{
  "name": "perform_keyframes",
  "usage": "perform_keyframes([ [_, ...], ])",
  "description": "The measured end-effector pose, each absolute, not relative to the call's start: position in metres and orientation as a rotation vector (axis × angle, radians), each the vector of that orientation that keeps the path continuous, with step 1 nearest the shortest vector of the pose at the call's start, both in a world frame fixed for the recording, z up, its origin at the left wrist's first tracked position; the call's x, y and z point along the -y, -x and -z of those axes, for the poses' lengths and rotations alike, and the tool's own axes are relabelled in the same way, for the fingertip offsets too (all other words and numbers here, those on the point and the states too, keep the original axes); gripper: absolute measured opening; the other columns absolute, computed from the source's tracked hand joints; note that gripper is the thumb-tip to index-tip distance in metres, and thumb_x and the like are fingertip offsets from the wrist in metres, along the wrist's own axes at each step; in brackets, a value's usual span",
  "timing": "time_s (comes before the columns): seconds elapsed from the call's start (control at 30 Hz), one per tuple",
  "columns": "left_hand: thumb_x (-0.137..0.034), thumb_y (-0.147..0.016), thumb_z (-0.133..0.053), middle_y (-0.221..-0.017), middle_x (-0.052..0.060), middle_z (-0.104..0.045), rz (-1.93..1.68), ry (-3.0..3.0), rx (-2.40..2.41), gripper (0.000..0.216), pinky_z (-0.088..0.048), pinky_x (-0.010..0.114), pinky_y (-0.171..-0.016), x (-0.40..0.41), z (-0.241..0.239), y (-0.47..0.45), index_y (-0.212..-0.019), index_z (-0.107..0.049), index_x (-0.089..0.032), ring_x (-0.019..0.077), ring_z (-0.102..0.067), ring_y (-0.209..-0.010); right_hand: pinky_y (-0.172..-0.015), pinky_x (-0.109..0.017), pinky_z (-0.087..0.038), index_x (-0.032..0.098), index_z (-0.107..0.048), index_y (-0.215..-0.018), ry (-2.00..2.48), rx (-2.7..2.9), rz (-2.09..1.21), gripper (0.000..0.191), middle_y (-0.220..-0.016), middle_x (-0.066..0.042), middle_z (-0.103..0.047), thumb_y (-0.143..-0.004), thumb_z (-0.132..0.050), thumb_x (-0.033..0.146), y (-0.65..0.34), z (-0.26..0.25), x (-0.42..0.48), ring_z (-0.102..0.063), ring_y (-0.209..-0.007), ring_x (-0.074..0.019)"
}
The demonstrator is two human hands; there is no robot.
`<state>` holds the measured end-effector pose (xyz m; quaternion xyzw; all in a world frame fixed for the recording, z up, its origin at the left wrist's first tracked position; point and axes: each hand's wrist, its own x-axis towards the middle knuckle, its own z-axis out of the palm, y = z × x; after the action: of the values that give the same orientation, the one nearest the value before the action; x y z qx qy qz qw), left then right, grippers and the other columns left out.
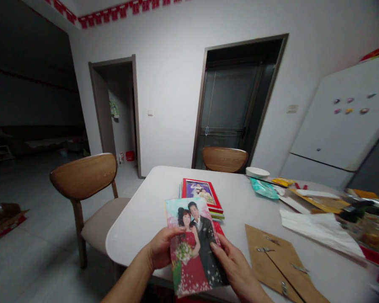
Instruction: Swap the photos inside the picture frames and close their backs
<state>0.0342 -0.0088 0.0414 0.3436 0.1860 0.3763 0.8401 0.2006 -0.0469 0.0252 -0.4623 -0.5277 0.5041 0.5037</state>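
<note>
A printed photo (189, 248) of a couple, one in a red dress and one in a dark suit, is held upright and tilted in front of me. My left hand (162, 248) grips its left edge with the thumb over the front. On the right edge, my right hand (232, 263) closes around it, thumb also on the front. Just beyond lies a stack of picture frames, the top one a red picture frame (219, 202) with a photo inside. To the right rests a brown frame backing board (273, 263) with metal clips and a dark strut.
The white table (139, 214) also carries a teal packet (263, 188), a white bowl (257, 172), white paper (322, 231) and clutter at right. Wooden chairs stand at the left (85, 176) and far side (225, 159). A white fridge (344, 126) is at right.
</note>
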Motion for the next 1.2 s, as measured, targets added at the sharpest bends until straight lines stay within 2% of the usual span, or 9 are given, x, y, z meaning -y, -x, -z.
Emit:
perform_keyframes([
  [0.1,-0.021,-0.069,-0.059,-0.079,0.009,-0.067,-0.947,-0.764,-0.401,0.026,-0.046,0.028,-0.072,0.006,-0.042,-0.036,-0.091,-0.059,-0.008,0.0194,-0.063,-0.073,-0.063,-0.031,-0.048,0.018,-0.048,-0.112,1.088,1.133,-1.261,0.05,-0.081,-0.005,-0.066,-0.07,-0.05,0.046,-0.2,-0.026,0.047,-0.061,-0.069,-0.0198],
  [0.23,-0.018,-0.066,-0.061,-0.077,0.006,-0.066,-1.105,-0.782,-0.427,0.028,-0.047,0.029,-0.068,0.011,-0.037,-0.05,-0.093,-0.057,-0.012,0.0192,-0.062,-0.071,-0.059,-0.028,-0.048,0.017,-0.052,-0.107,1.142,1.065,-1.14,0.05,-0.078,-0.003,-0.067,-0.067,-0.053,0.048,-0.2,-0.026,0.045,-0.061,-0.065,-0.019],
  [0.43,-0.023,-0.07,-0.056,-0.077,0.004,-0.065,-1.151,-0.872,-0.496,0.028,-0.047,0.029,-0.067,0.018,-0.037,-0.057,-0.097,-0.054,-0.015,0.019,-0.062,-0.072,-0.067,-0.032,-0.048,0.016,-0.048,-0.111,1.183,1.109,-1.063,0.048,-0.093,-0.007,-0.064,-0.073,-0.045,0.046,-0.206,-0.018,0.038,-0.06,-0.08,-0.0208],
  [0.57,-0.022,-0.077,-0.046,-0.081,0.004,-0.064,-1.372,-1.338,-0.814,0.02,-0.046,0.03,-0.073,0.022,-0.054,-0.053,-0.094,-0.055,-0.016,0.018,-0.059,-0.077,-0.085,-0.037,-0.041,0.017,-0.046,-0.114,1.3,1.181,-0.575,0.054,-0.115,-0.01,-0.051,-0.067,-0.052,0.043,-0.199,-0.026,0.039,-0.049,-0.102,-0.0232],
  [0.63,-0.021,-0.08,-0.04,-0.083,0.005,-0.063,-1.431,-1.709,-0.955,0.023,-0.045,0.031,-0.074,0.027,-0.061,-0.057,-0.096,-0.056,-0.017,0.018,-0.058,-0.079,-0.087,-0.037,-0.039,0.018,-0.041,-0.118,1.243,1.255,-0.484,0.058,-0.123,-0.01,-0.043,-0.066,-0.053,0.041,-0.187,-0.037,0.045,-0.043,-0.109,-0.0229],
  [0.77,-0.018,-0.081,-0.036,-0.106,0.011,-0.058,-1.411,-2.198,-0.937,0.035,-0.04,0.038,-0.086,0.043,-0.062,-0.074,-0.113,-0.048,-0.015,0.0222,-0.052,-0.097,-0.084,-0.031,-0.042,0.018,-0.034,-0.122,1.071,1.288,-0.657,0.057,-0.117,-0.01,-0.05,-0.072,-0.046,0.043,-0.168,-0.057,0.059,-0.049,-0.102,-0.0196],
  [0.93,-0.023,-0.072,-0.053,-0.129,0.01,-0.038,-1.164,-2.201,-0.857,0.051,-0.02,0.042,-0.1,0.054,-0.049,-0.078,-0.121,-0.042,-0.016,0.0281,-0.031,-0.118,-0.075,-0.03,-0.045,0.015,-0.046,-0.108,1.251,1.056,-0.821,0.045,-0.095,-0.009,-0.063,-0.073,-0.042,0.042,-0.19,-0.055,0.051,-0.058,-0.086,-0.0217],
  [1.07,-0.026,-0.063,-0.06,-0.136,0.011,-0.025,-0.948,-2.089,-1.088,0.07,-0.012,0.044,-0.102,0.051,-0.03,-0.052,-0.126,-0.033,-0.013,0.0288,-0.018,-0.124,-0.057,-0.029,-0.047,0.016,-0.039,-0.116,1.257,0.995,-1.059,0.048,-0.087,-0.007,-0.066,-0.07,-0.038,0.03,-0.227,-0.046,0.039,-0.062,-0.071,-0.0211],
  [1.2,-0.027,-0.061,-0.058,-0.136,0.015,-0.021,-0.685,-1.959,-1.332,0.076,-0.015,0.04,-0.102,0.051,-0.006,-0.025,-0.127,-0.028,-0.006,0.0282,-0.016,-0.125,-0.05,-0.026,-0.046,0.014,-0.038,-0.118,1.363,1.048,-1.209,0.057,-0.084,-0.007,-0.067,-0.062,-0.034,0.02,-0.243,-0.04,0.038,-0.063,-0.063,-0.0193],
])
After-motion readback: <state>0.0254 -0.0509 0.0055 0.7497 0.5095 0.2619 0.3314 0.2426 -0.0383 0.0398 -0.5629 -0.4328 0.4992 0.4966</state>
